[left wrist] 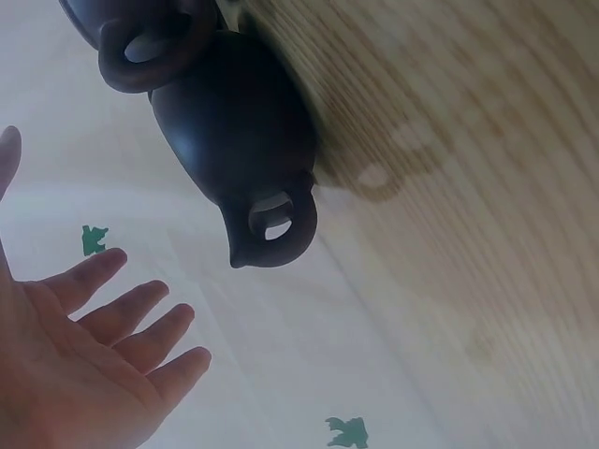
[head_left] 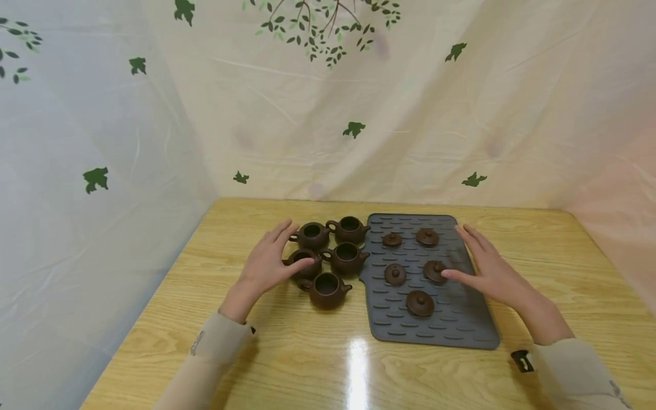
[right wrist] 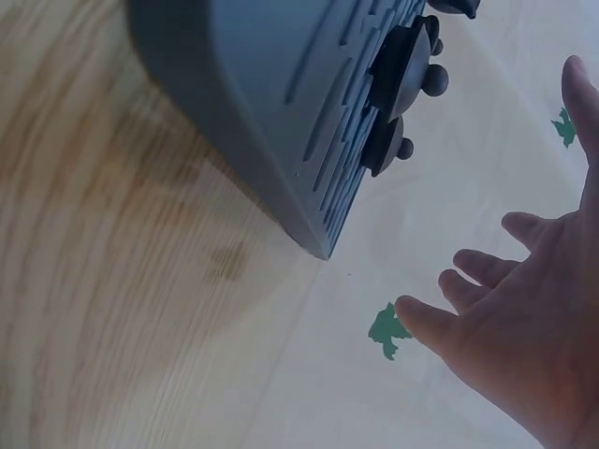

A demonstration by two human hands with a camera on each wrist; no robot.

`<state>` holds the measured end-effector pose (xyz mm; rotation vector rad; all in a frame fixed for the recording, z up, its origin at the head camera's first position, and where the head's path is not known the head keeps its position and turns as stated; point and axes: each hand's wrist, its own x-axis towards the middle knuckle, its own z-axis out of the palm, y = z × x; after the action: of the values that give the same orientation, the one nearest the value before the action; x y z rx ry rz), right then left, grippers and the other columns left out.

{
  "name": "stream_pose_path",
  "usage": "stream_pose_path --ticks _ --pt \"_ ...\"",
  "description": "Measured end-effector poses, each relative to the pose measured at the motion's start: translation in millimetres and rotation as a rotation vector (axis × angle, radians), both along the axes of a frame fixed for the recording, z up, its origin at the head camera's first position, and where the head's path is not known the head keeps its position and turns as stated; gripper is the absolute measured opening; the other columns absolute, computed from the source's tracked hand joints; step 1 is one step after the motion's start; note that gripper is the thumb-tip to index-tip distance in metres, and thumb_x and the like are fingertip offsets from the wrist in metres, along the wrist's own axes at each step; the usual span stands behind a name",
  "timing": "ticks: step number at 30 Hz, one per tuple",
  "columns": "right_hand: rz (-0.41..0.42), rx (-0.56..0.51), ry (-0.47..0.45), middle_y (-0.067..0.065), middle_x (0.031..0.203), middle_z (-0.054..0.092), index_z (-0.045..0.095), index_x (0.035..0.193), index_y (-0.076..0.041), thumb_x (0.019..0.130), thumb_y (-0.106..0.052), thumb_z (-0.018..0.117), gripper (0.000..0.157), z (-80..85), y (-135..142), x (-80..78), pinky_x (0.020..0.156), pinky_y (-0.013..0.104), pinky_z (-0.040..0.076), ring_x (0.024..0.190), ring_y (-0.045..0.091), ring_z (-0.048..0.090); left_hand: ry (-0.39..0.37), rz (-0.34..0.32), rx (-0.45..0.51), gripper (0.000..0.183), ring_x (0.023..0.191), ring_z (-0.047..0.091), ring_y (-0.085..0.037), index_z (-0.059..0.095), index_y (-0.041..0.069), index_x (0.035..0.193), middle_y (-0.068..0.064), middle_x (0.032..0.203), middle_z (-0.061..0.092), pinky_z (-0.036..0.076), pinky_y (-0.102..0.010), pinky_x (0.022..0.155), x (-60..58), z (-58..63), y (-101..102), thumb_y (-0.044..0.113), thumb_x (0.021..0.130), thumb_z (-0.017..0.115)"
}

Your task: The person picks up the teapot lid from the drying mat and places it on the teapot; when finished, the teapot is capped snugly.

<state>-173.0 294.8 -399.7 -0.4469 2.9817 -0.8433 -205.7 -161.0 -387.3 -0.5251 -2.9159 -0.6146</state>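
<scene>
Several small dark brown teapots without lids stand close together on the table's left half, the nearest teapot [head_left: 328,291] with its spout pointing right. My left hand [head_left: 266,262] hovers beside the group with fingers spread, its thumb overlapping the left teapot [head_left: 302,274] in the head view. In the left wrist view that palm faces a teapot [left wrist: 239,122] and holds nothing. Several matching round lids, among them the front lid [head_left: 420,303], lie knob up on a grey mat [head_left: 456,324]. My right hand [head_left: 494,273] spreads over the mat's right edge, its thumb close to a lid [head_left: 434,272].
The wooden table [head_left: 297,364] carries the mat and teapots. A pale curtain [head_left: 287,125] with green leaf prints hangs along its back and sides. Dark bands show at both sleeve cuffs, such as the right wrist band [head_left: 523,361].
</scene>
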Motion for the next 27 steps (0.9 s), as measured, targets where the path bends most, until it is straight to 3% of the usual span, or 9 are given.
stream_pose_path --ticks 5,27 --pt "0.011 0.001 -0.001 0.027 0.165 0.004 0.005 0.162 -0.013 0.089 -0.046 0.073 0.104 -0.4 -2.1 1.4 0.102 0.079 0.026 0.147 0.056 0.014 -0.035 0.008 0.020 0.089 0.149 0.032 -0.037 0.037 0.018 0.155 -0.008 0.164 0.029 0.034 -0.058 0.117 3.0 -0.7 -0.4 0.064 0.086 0.066" --pt "0.032 -0.032 -0.038 0.030 0.160 0.021 0.020 0.159 -0.008 0.090 -0.047 0.071 0.094 -0.3 -13.5 7.5 0.103 0.078 0.028 0.143 0.057 0.024 -0.046 -0.046 0.099 0.074 0.143 0.041 -0.037 0.052 0.017 0.146 -0.007 0.156 0.044 0.042 -0.058 0.110 12.5 -7.0 -2.1 0.055 0.086 0.072"
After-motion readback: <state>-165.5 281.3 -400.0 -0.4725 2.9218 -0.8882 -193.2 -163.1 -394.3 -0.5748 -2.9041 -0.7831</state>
